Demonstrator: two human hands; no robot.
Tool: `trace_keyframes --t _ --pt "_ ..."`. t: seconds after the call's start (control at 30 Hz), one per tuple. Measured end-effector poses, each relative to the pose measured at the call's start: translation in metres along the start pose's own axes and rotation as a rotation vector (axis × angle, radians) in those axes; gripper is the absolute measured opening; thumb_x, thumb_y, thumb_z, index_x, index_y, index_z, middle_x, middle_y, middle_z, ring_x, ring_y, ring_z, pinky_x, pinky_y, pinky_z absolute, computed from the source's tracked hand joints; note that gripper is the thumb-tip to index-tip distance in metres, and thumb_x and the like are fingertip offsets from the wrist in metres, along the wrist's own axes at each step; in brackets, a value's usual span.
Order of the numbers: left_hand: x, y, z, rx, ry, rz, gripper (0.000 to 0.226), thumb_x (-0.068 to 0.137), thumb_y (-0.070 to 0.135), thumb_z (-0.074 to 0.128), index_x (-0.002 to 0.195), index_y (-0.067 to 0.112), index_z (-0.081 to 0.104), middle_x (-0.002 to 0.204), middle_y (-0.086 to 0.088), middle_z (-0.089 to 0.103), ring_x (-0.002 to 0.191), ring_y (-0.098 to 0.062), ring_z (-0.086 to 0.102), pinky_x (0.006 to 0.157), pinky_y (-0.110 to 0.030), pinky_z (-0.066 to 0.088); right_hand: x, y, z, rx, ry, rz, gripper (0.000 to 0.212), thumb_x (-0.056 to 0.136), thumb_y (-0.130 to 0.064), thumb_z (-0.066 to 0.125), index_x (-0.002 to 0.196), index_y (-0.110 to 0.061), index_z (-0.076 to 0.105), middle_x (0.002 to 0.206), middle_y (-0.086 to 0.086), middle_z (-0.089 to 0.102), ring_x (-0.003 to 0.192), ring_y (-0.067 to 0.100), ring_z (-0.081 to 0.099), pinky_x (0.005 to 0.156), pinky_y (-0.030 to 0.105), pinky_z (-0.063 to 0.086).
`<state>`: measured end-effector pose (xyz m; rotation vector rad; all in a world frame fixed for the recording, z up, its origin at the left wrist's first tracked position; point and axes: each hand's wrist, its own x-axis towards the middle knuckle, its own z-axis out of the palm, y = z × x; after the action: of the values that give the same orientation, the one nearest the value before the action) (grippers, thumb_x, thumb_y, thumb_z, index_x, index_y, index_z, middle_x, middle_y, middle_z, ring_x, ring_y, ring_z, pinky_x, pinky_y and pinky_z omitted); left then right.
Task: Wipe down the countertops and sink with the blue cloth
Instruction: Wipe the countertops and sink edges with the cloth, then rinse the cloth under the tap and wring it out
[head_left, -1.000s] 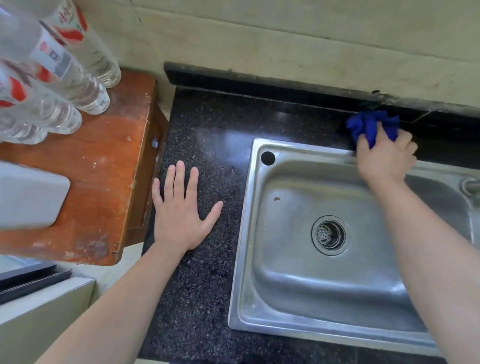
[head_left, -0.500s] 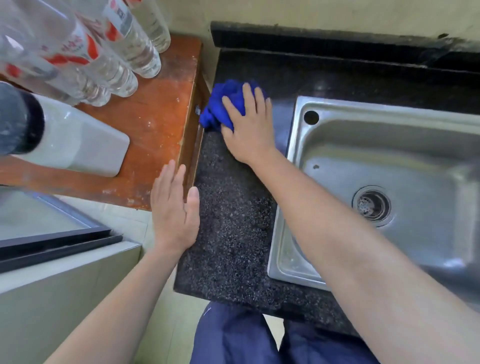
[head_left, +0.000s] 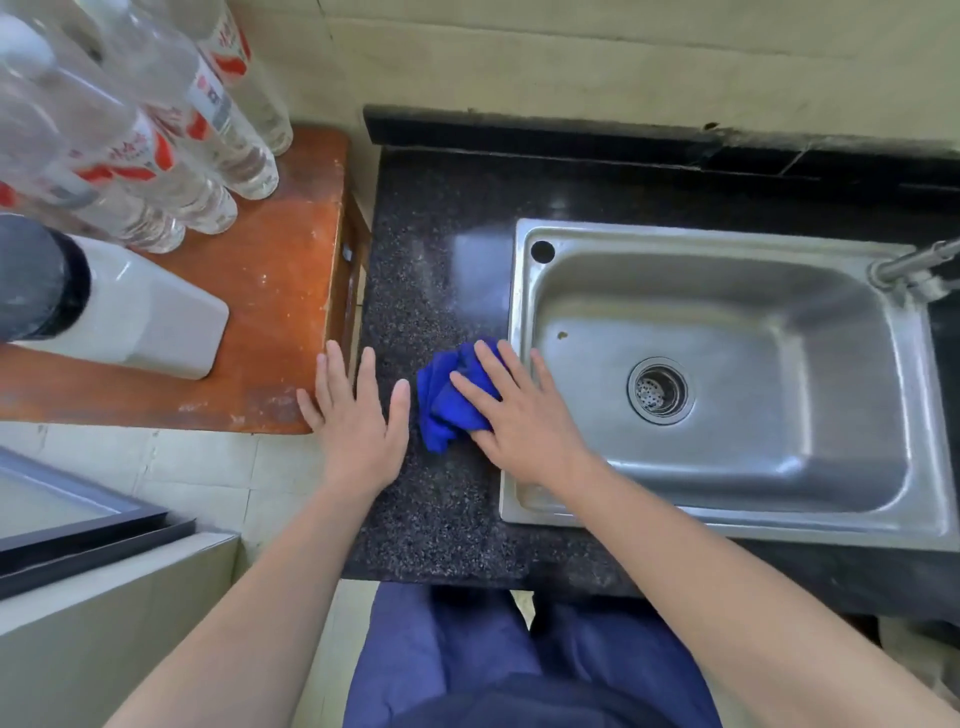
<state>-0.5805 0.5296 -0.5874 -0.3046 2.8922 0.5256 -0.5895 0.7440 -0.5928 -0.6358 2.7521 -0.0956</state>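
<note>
A crumpled blue cloth (head_left: 445, 402) lies on the dark speckled countertop (head_left: 431, 509), just left of the steel sink (head_left: 727, 374). My right hand (head_left: 519, 415) presses flat on the cloth's right side, fingers spread, its palm over the sink's left rim. My left hand (head_left: 356, 415) rests flat with fingers apart at the counter's left edge, next to the cloth and holding nothing. Part of the cloth is hidden under my right hand.
A worn wooden table (head_left: 270, 312) abuts the counter's left side, carrying several clear bottles (head_left: 171, 156) and a white jug (head_left: 135, 312). A metal tap (head_left: 914, 270) reaches over the sink's right rim. A grey cabinet (head_left: 78, 623) stands at lower left.
My right hand has dragged the cloth from the counter's back left corner toward me, down beside the sink. My left hand has stayed at the counter's left edge.
</note>
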Motion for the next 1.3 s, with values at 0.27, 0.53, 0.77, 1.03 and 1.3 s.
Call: trace_keyframes --t 0.27,0.53,0.77,1.03,1.3 --pt "-0.014 -0.025 -0.027 0.001 -0.026 0.038 0.062 0.102 0.050 0.031 0.154 0.017 0.027 0.165 -0.010 0.002 0.151 -0.029 0.003 0.121 -0.045 0.006 0.070 -0.029 -0.028 0.093 -0.010 0.296 0.062 0.102 -0.043 0.039 0.158 -0.029 0.018 0.167 0.015 -0.003 0.151 0.042 0.002 0.120 0.056 0.008" --pt "-0.013 0.033 -0.016 -0.008 -0.161 -0.094 0.068 0.100 0.057 0.026 0.156 0.020 0.020 0.165 -0.009 0.002 0.151 -0.025 0.000 0.116 -0.063 0.006 -0.086 -0.009 0.006 -0.025 -0.180 -0.055 0.074 0.081 -0.046 0.069 0.148 -0.034 0.044 0.163 0.011 0.028 0.147 0.035 0.031 0.112 0.054 0.035" --pt "-0.010 0.110 -0.006 0.079 -0.434 0.198 0.066 0.101 0.057 0.025 0.156 0.022 0.019 0.165 -0.008 -0.003 0.152 -0.026 -0.001 0.119 -0.057 0.011 -0.160 0.083 -0.038 0.155 -0.126 0.508 0.053 0.103 -0.037 0.041 0.154 -0.027 0.030 0.153 0.004 0.040 0.138 0.029 0.041 0.106 0.041 0.042" --pt "-0.013 0.223 -0.037 0.114 -0.242 0.535 0.066 0.101 0.056 0.025 0.157 0.021 0.017 0.165 -0.008 -0.001 0.152 -0.024 -0.006 0.122 -0.047 0.009 -0.201 0.172 -0.114 0.412 0.314 0.796 0.045 0.105 -0.033 0.039 0.149 -0.034 0.040 0.145 -0.008 0.046 0.125 0.024 0.049 0.096 0.039 0.044" --pt "-0.037 0.290 -0.032 0.186 -0.078 0.536 0.067 0.100 0.057 0.028 0.156 0.023 0.019 0.165 -0.010 0.001 0.152 -0.028 -0.001 0.122 -0.047 0.009 -0.210 0.241 -0.103 0.586 0.303 0.742 0.046 0.106 -0.036 0.036 0.152 -0.030 0.037 0.144 0.005 0.047 0.126 0.029 0.050 0.093 0.036 0.041"
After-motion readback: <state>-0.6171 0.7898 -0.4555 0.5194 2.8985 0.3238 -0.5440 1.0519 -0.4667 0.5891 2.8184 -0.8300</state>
